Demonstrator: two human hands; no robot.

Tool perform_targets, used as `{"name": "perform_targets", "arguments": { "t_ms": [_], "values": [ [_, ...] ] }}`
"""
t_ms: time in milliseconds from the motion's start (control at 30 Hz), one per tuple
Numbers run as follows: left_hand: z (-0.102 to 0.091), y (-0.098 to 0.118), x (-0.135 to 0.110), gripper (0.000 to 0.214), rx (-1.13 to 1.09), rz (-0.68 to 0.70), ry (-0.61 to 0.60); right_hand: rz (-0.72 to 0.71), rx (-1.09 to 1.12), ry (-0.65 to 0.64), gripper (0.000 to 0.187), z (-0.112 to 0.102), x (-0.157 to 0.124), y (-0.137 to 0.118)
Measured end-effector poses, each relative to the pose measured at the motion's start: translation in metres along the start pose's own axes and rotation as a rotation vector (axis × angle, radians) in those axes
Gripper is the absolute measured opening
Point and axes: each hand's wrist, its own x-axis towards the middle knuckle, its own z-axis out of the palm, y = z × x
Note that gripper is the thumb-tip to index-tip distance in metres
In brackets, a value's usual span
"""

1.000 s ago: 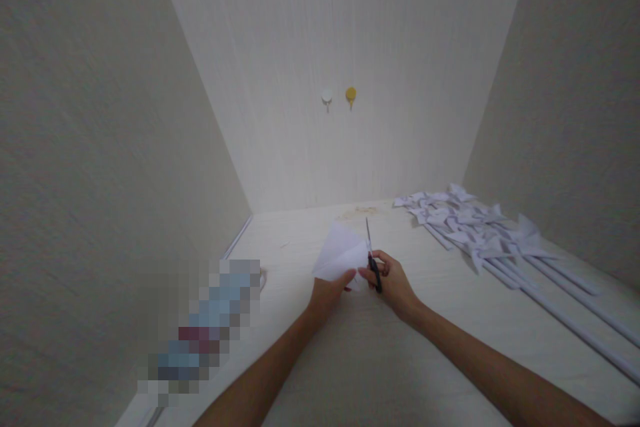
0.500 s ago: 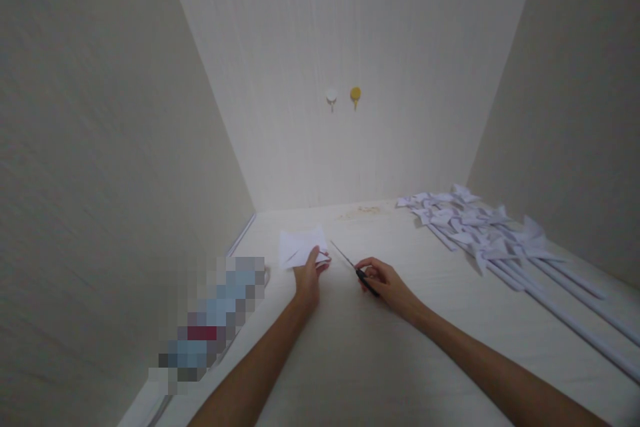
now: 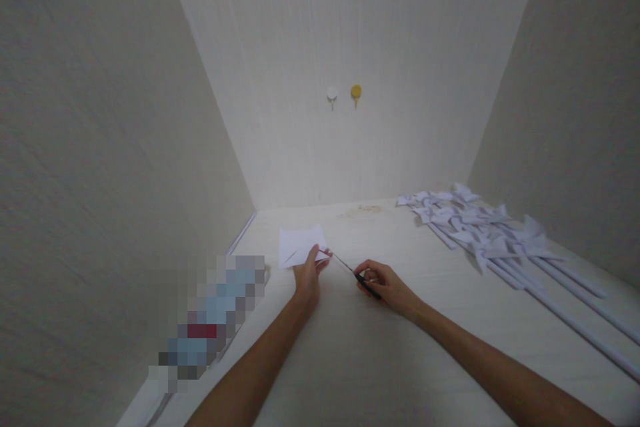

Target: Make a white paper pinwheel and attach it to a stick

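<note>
A square sheet of white paper (image 3: 299, 245) with diagonal lines is held above the white surface by my left hand (image 3: 309, 271). The thumb lies on top of the sheet and the fingers are underneath. My right hand (image 3: 379, 280) is closed around the black handle of a pair of scissors (image 3: 367, 285). The thin blades point up and left, their tip close to the sheet's right corner by my left fingertips. Whether the blades touch the paper I cannot tell.
Several white paper pinwheels (image 3: 463, 223) on long paper sticks lie along the right side. A pixelated, unreadable object (image 3: 215, 317) sits by the left wall. White (image 3: 332, 93) and yellow hooks (image 3: 356, 92) are on the back wall. Brownish marks (image 3: 370, 209) show near the surface's back edge.
The scissors have moved slightly left, bringing their tip up to the paper's right corner. My left hand and the paper have stayed nearly in place.
</note>
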Motion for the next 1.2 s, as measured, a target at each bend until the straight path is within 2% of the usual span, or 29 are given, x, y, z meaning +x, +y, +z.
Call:
{"name": "perform_targets", "arguments": {
  "t_ms": [500, 800, 1200],
  "values": [
    [-0.002, -0.004, 0.001, 0.016, 0.005, -0.011, -0.005, -0.023, -0.040, -0.003, 0.013, -0.001, 0.003, 0.009],
    [0.000, -0.004, 0.002, 0.016, 0.009, -0.022, 0.027, -0.019, -0.055, -0.028, 0.014, -0.002, 0.005, 0.013],
    [0.000, -0.001, 0.000, 0.016, 0.006, -0.027, 0.010, -0.028, -0.063, -0.035, 0.014, -0.001, 0.003, 0.013]
  ]
}}
